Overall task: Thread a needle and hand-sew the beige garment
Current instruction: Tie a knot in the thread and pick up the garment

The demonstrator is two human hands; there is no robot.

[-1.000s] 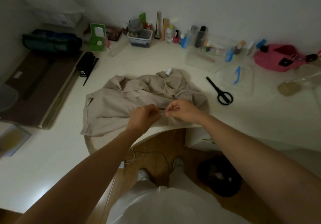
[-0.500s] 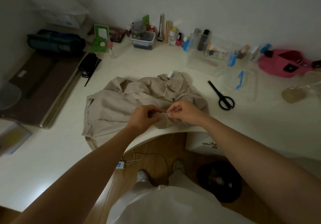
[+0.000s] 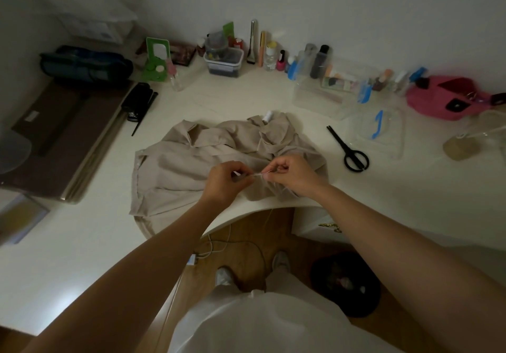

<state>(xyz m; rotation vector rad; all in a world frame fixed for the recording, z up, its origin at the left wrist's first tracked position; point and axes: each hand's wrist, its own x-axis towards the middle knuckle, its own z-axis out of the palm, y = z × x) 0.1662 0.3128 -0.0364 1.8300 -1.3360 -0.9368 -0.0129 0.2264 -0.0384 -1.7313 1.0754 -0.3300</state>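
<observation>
Crumpled beige cloth garment [image 3: 191, 166] at white tabletop's [image 3: 246, 98] near edge; above it, left hand [image 3: 224, 181] grip pinching thin silvery needle [image 3: 258, 174], right hand [image 3: 291, 173] grip pinching pale thread [image 3: 269, 214]; risk: thread end may miss the eye, given dim light.

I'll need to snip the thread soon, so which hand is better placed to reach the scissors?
Right hand. The scissors lie right of the beige garment, on its side; the left hand would cross over. Both pinch the needle and thread.
</observation>
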